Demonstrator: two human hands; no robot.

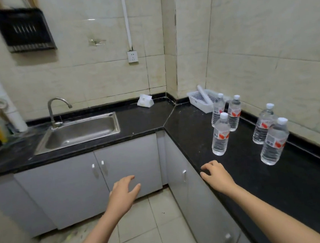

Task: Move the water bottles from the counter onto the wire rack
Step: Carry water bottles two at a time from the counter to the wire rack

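From the head camera, five water bottles stand upright on the right-hand run of the black counter (194,130). Three cluster near a white basket (196,98) in the corner: the front bottle (220,135) close to the counter's front edge, and two back bottles (217,110) (234,114) just beside the basket. The other two (262,128) (274,142) stand well apart to the right, near the wall, one partly in front of the other. A bare strip of counter lies between the groups.

The right hand (216,173) is over the counter's front edge, near the front bottle but apart from it; its grip is loose, fingers slightly curled, holding nothing. The left hand (123,192) hangs before the grey cabinet doors (128,163), grip spread and empty.

The wire rack (24,29) hangs on the far wall, up left, above the sink (80,131) and faucet (53,111). A tissue pack (144,100) lies against the back wall.
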